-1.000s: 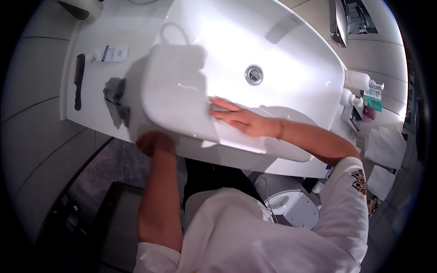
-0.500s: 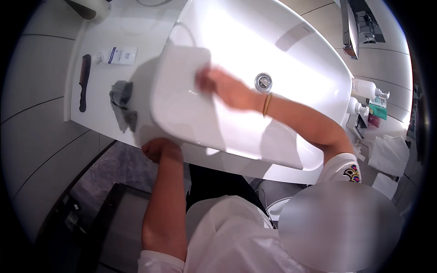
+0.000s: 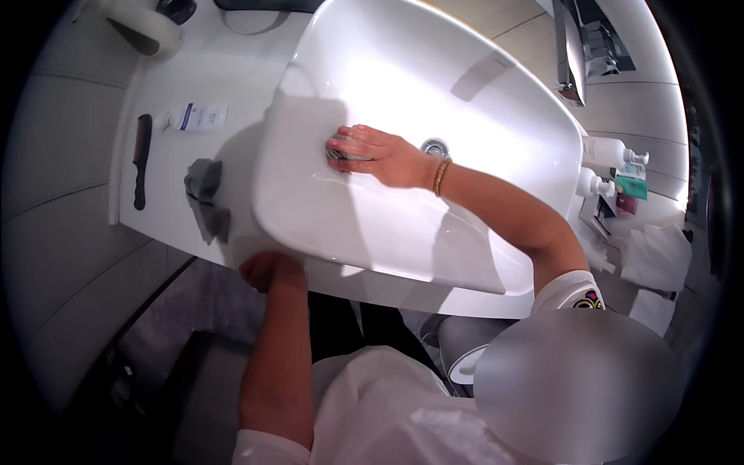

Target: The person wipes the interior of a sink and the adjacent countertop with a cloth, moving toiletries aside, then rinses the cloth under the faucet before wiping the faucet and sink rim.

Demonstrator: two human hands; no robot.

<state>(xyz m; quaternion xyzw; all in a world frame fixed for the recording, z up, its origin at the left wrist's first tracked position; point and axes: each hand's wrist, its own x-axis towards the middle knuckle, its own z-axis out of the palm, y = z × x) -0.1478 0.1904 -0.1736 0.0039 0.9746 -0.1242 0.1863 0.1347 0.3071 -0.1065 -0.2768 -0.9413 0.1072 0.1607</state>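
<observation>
My right hand [image 3: 372, 157] lies palm down inside the white sink [image 3: 473, 225], against its left part. Its fingers curl over a small grey, striped pad [image 3: 336, 152], mostly hidden under them. Behind the wrist, which wears a thin bracelet [image 3: 442, 177], sits the round metal drain [image 3: 434, 147]. My left hand [image 3: 271, 271] is closed at the front edge of the white counter [image 3: 240, 244], its fingers curled and in shadow. Farther left on the counter lies a crumpled dark grey cloth [image 3: 206, 198], near neither hand's grip.
A dark comb [image 3: 141, 161] and a white tube [image 3: 203, 116] lie at the counter's left. A pale hair dryer [image 3: 151, 32] is beyond them. Pump bottles [image 3: 608, 151] stand right of the sink, below the faucet [image 3: 570, 58]. White towels [image 3: 655, 260] hang farther right.
My right hand was blurred with motion and now shows sharply, slightly lower, with the striped pad visible under its fingers. My left hand stays at the counter edge. The whole view has shifted a little.
</observation>
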